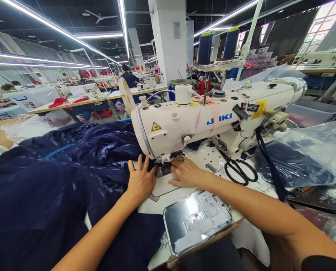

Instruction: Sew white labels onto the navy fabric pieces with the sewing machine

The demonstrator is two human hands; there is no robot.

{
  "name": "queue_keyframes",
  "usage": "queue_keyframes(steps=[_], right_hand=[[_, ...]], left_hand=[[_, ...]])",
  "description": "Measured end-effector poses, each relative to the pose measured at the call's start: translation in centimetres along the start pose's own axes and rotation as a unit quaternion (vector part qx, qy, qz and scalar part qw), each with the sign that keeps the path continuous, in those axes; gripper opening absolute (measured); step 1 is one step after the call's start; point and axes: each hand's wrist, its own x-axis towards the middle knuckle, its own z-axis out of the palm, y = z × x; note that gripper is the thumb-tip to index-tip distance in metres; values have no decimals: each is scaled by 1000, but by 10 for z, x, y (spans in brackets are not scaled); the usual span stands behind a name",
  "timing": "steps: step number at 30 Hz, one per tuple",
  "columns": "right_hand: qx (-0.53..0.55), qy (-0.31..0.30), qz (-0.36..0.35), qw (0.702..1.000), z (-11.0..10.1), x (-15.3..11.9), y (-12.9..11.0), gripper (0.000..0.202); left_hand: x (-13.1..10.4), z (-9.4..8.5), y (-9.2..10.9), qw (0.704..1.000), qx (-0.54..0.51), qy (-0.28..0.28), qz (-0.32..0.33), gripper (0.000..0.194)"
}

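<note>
Dark navy fabric [57, 177] lies heaped over the left side of a white sewing machine [168, 124] and runs in under its head. My left hand [141, 180] rests on the fabric's edge left of the needle area, fingers spread and pointing away from me. To the right of the needle area is my right hand [186, 173], its fingers reaching under the machine head and partly hidden there; whether they hold anything is not visible. The presser foot is mostly covered by the machine head and hands.
Black-handled scissors [240, 171] lie right of my right hand. A clear case [197, 222] with labels sits at the front edge. Bagged navy fabric [298, 158] is at the right. Thread cones [204, 49] stand behind. A person [128, 77] sits farther back.
</note>
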Motion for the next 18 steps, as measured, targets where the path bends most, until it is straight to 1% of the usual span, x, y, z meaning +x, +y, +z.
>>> queue_keyframes(steps=[3,4,6,12,18], right_hand=[[9,-31,-3,999,-3,-6,-3,22],[11,-37,-5,999,-3,-8,-3,19],[13,-37,-14,999,0,-11,-1,19],[10,-6,-40,999,14,-11,8,16],[1,3,-48,999,18,-8,3,16]], left_hand=[[8,3,-6,999,-10,-18,27,33],[9,4,-7,999,-12,-20,31,33],[11,5,-8,999,-15,-19,29,34],[10,8,-7,999,-26,-24,20,34],[10,11,-9,999,-33,-23,22,34]])
